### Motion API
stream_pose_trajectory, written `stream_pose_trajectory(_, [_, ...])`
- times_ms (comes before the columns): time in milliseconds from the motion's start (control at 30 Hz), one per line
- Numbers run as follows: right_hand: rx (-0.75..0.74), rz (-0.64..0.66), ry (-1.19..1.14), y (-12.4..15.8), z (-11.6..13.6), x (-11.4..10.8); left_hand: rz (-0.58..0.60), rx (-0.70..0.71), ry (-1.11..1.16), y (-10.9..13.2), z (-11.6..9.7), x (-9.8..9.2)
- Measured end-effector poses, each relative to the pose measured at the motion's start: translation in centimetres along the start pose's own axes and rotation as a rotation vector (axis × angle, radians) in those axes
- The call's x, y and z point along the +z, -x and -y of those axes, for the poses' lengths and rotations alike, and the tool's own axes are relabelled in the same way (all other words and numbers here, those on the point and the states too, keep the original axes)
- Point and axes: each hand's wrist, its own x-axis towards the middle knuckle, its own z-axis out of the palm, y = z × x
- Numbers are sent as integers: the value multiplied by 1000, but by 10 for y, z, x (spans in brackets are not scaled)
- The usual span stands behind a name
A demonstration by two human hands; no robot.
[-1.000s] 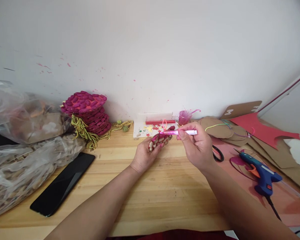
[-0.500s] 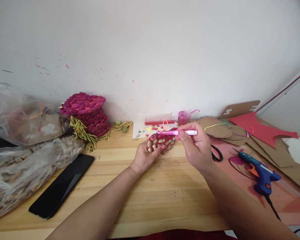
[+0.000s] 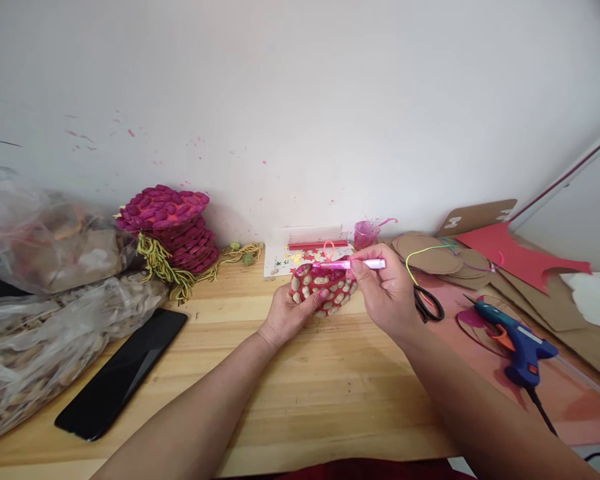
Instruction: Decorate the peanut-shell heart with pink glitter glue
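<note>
My left hand (image 3: 290,315) grips a red disc covered with peanuts (image 3: 325,293), its thumb lying across the front. Peanuts along the disc's upper edge are wet magenta; those lower down are bare tan. A small orange loop (image 3: 329,251) stands up at the top of the disc. Pinched in my right hand (image 3: 384,287) is a paintbrush (image 3: 373,264) with a white, paint-smeared handle. Held nearly level, the brush points left, and its tip is at the disc's upper left peanuts. Behind the disc lies a white sheet with star-shaped sequins (image 3: 296,256).
Magenta peanut discs (image 3: 167,227) with yellow-green tassels are stacked at left, near plastic bags (image 3: 70,333) and a black phone (image 3: 123,373). A paint cup (image 3: 366,233) stands by the wall. Rightward are scissors (image 3: 429,304), a glue gun (image 3: 523,343), cardboard discs (image 3: 427,252) and red felt (image 3: 523,250).
The brush and my right hand have shifted slightly left across the disc's upper edge. The disc has tilted so that more of its peanut-covered face shows.
</note>
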Motion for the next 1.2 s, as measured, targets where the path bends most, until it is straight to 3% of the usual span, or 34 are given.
stream_pose_trajectory(1200, [41,7,-54,-3,1,0,62,-92,-34,1,6,-6])
